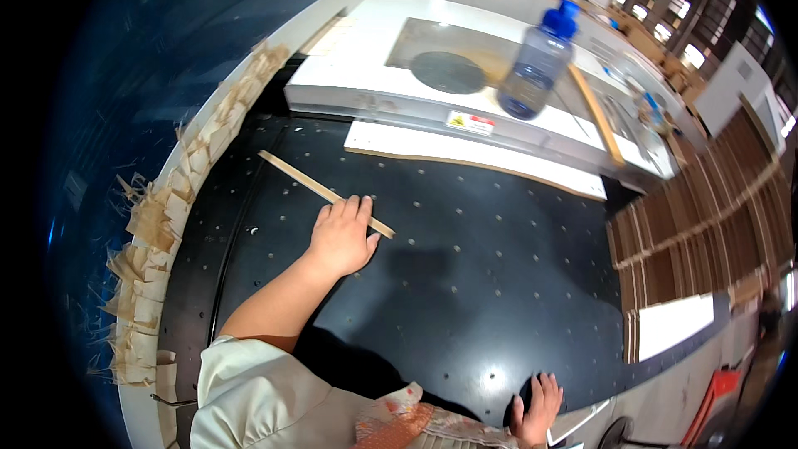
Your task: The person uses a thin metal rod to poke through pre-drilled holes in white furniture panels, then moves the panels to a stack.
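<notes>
Fingers (352, 207) of the left hand (341, 237) across the thin wooden strip (299, 176).

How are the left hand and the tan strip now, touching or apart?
Touching. The head view shows the left hand with its fingers laid on the tan strip, whose ends show on either side.
</notes>
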Demonstrator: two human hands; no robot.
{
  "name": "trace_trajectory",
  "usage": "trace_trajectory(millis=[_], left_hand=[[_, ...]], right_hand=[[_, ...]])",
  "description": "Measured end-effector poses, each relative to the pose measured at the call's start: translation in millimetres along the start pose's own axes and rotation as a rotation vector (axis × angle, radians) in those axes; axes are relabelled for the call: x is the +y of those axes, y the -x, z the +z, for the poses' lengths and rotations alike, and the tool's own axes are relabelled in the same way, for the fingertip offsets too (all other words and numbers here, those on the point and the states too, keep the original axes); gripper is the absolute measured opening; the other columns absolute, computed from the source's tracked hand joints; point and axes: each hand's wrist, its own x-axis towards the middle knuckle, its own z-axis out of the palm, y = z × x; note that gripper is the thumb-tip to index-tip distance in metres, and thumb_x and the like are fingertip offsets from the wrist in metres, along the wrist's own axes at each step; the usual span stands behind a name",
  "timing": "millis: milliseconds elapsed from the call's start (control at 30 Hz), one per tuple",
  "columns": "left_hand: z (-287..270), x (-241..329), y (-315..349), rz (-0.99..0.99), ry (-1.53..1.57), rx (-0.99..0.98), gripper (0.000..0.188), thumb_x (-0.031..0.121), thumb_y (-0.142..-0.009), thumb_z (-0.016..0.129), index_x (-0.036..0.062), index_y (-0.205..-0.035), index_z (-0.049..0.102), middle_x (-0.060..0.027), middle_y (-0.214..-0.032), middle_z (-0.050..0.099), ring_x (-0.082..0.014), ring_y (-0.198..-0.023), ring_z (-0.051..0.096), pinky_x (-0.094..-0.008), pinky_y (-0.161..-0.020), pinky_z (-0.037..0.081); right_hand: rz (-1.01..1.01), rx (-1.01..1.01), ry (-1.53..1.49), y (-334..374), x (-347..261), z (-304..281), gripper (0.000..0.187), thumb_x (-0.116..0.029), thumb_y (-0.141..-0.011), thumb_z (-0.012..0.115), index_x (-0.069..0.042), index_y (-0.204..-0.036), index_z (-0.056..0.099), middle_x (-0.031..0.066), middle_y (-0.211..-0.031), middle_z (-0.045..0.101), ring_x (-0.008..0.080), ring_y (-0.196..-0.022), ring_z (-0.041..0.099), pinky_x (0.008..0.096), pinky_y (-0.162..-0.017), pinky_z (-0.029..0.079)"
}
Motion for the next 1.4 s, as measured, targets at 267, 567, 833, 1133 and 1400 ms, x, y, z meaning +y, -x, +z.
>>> trace_trajectory(millis=[267,567,833,1133,1400], left_hand=[[26.5,61.6,3.4,0.645,0.051,0.243,0.022,0.01,-0.074,0.054,0.0075,-0.095,0.06,-0.0114,-0.093,0.056,-0.0303,-0.096,0.051,-0.0489,-0.095,0.034],[-13.9,310.6,114.8,1.516,0.217,-0.095,0.017,0.011,-0.071,0.056,0.0094,-0.087,0.059,-0.0099,-0.076,0.048,-0.03,-0.073,0.052,-0.0425,-0.062,0.041],[-22.9,430.8,195.9,1.9,0.478,-0.036,0.035,0.013,-0.07,0.063,0.0072,-0.104,0.058,-0.0144,-0.109,0.05,-0.0356,-0.114,0.044,-0.0542,-0.098,0.031],[39.5,421.5,163.1,1.343,-0.06,-0.331,0.073,0.019,-0.065,0.071,0.001,-0.129,0.041,-0.0237,-0.142,0.023,-0.04,-0.135,0.011,-0.0568,-0.107,0.011],[24.5,425.2,164.9,1.415,-0.402,-0.242,0.062,0.035,-0.085,0.056,0.0143,-0.139,0.033,-0.0152,-0.139,0.038,-0.0315,-0.136,0.018,-0.0548,-0.108,0.014]], right_hand=[[-0.13,0.236,-0.047,16.5,19.6,-0.7,0.035,-0.022,-0.077,0.065,-0.007,-0.108,0.059,0.0123,-0.115,0.056,0.031,-0.113,0.049,0.0458,-0.096,0.036],[0.065,0.318,-0.197,104.4,51.9,-65.8,0.051,-0.029,-0.076,0.067,-0.004,-0.117,0.052,0.0163,-0.11,0.057,0.0326,-0.11,0.05,0.0433,-0.092,0.04],[0.64,0.558,-0.819,239.4,97.1,-10.4,0.022,-0.023,-0.083,0.06,-0.011,-0.1,0.057,0.0098,-0.074,0.058,0.0243,-0.064,0.058,0.0358,-0.057,0.046],[1.761,0.313,-0.786,369.3,158.4,153.8,0.024,-0.018,-0.079,0.054,-0.001,-0.095,0.06,0.0152,-0.069,0.061,0.026,-0.05,0.059,0.0385,-0.042,0.046],[1.556,-0.092,-0.69,377.3,153.9,169.3,0.031,-0.022,-0.078,0.052,-0.001,-0.097,0.066,0.0213,-0.106,0.061,0.0366,-0.097,0.058,0.0403,-0.084,0.046]])
